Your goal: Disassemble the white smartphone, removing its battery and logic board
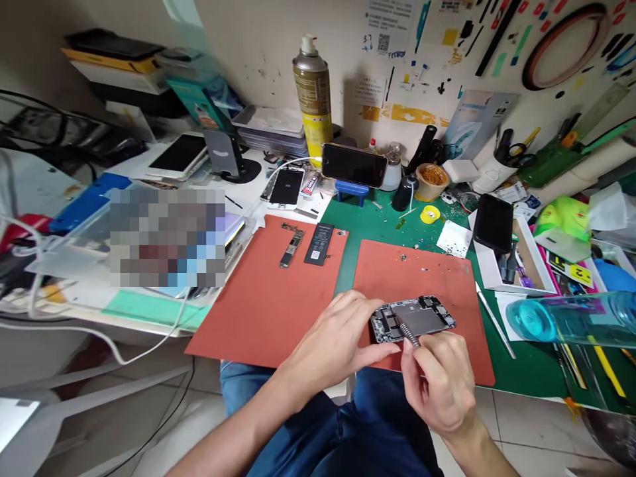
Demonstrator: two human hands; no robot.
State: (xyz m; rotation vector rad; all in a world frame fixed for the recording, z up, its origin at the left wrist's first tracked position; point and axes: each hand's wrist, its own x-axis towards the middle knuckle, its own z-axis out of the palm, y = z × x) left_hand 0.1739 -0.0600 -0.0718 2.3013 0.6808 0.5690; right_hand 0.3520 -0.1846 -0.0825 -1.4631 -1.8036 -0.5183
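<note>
An opened phone housing [415, 317] lies on the right red mat [422, 271] near the desk's front edge. My left hand [338, 338] grips its left end with thumb and fingers closed round it. My right hand [440, 377] pinches a metal-handled screwdriver [406, 332], whose tip is down inside the housing. A logic board [291, 244] and a black battery [318, 243] rest on the left red mat [263, 298].
A green cutting mat [397, 222] lies under the red mats. Behind stand a spray can [313, 99], a phone on a blue stand [354, 165] and a tape roll [431, 182]. A white box with a black phone [493, 223] and a teal bottle [566, 318] sit right.
</note>
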